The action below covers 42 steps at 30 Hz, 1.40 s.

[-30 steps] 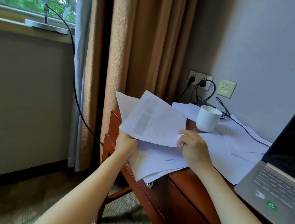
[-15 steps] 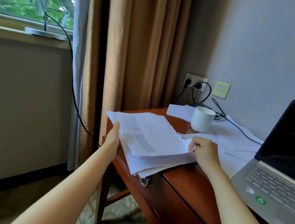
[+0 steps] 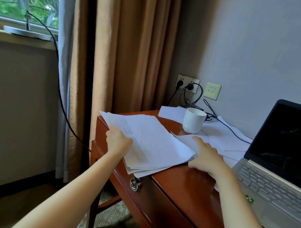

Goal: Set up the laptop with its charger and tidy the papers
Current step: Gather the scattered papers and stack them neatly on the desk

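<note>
A stack of white papers (image 3: 151, 143) lies on the left end of the wooden desk (image 3: 184, 180), overhanging its front edge. My left hand (image 3: 118, 142) grips the stack's left edge. My right hand (image 3: 205, 156) is off the stack, fingers stretched flat over loose sheets (image 3: 225, 139) to its right. An open silver laptop (image 3: 274, 187) with a dark screen stands at the right. A black charger cable (image 3: 229, 127) runs from the wall socket (image 3: 188, 81) across the sheets toward the laptop; its laptop end is hidden.
A white mug (image 3: 194, 123) stands behind the loose sheets, near the wall. Brown curtains (image 3: 132, 43) hang left of the desk. A drawer ring pull (image 3: 134, 184) sits under the stack's overhang. A second black cable (image 3: 61, 97) drops from the window sill.
The stack came down from the air onto the desk's left end. My right hand let go of its right edge and opened over the loose sheets. My left hand kept its hold.
</note>
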Each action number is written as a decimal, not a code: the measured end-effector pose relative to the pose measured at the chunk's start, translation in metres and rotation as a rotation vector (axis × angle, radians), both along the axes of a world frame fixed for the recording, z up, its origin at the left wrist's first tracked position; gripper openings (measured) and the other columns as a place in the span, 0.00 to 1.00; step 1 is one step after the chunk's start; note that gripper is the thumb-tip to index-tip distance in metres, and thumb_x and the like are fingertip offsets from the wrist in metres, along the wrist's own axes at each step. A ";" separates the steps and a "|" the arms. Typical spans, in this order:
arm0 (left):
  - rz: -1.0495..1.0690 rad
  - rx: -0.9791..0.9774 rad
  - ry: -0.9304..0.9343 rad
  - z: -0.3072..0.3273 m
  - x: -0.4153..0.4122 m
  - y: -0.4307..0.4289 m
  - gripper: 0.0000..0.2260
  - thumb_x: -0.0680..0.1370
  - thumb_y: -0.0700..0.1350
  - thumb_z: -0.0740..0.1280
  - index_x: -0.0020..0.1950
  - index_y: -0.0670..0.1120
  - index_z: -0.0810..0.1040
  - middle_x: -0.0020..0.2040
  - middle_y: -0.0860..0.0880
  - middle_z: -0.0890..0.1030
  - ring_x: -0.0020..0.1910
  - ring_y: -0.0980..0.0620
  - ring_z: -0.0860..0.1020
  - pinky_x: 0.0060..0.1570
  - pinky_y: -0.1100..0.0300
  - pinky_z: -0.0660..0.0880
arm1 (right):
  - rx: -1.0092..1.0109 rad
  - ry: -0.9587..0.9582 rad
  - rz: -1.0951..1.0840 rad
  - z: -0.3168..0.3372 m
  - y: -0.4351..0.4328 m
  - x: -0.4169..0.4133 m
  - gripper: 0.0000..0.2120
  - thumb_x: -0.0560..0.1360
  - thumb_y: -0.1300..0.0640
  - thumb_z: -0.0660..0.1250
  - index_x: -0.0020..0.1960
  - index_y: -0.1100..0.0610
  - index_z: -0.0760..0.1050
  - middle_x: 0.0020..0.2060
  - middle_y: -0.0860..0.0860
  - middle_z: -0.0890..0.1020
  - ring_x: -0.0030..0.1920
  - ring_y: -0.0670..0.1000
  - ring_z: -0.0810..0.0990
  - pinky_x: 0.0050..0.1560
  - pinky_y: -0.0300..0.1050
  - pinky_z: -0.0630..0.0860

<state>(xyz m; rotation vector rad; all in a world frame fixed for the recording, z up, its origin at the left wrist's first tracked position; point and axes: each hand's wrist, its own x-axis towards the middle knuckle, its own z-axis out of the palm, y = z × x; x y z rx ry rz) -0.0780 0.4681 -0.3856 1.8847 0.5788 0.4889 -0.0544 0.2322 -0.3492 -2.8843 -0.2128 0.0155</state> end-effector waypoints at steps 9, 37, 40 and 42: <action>0.023 0.272 0.098 0.007 -0.004 -0.006 0.35 0.74 0.40 0.63 0.77 0.50 0.50 0.77 0.41 0.48 0.73 0.39 0.58 0.71 0.49 0.58 | 0.077 -0.210 -0.291 -0.008 -0.013 0.003 0.10 0.76 0.66 0.58 0.57 0.64 0.71 0.55 0.62 0.77 0.55 0.62 0.76 0.44 0.44 0.68; -0.520 1.126 0.208 0.025 0.005 -0.087 0.22 0.78 0.53 0.61 0.67 0.42 0.68 0.61 0.42 0.75 0.59 0.43 0.74 0.53 0.56 0.71 | -0.431 -0.317 -0.142 -0.009 0.007 0.019 0.15 0.75 0.67 0.60 0.60 0.58 0.70 0.57 0.54 0.77 0.59 0.56 0.77 0.52 0.42 0.71; -0.514 1.176 0.195 0.020 0.006 -0.092 0.21 0.77 0.53 0.60 0.66 0.42 0.68 0.60 0.43 0.76 0.59 0.43 0.74 0.47 0.58 0.67 | -0.403 -0.307 -0.189 -0.009 0.003 0.021 0.15 0.74 0.69 0.61 0.58 0.58 0.72 0.56 0.53 0.78 0.57 0.55 0.77 0.47 0.41 0.68; -0.506 1.226 0.195 0.017 0.005 -0.096 0.21 0.78 0.54 0.58 0.66 0.42 0.68 0.59 0.43 0.76 0.58 0.43 0.74 0.46 0.58 0.66 | -0.360 -0.305 -0.222 -0.008 0.001 0.020 0.14 0.74 0.70 0.60 0.57 0.58 0.73 0.55 0.54 0.79 0.56 0.55 0.78 0.45 0.41 0.66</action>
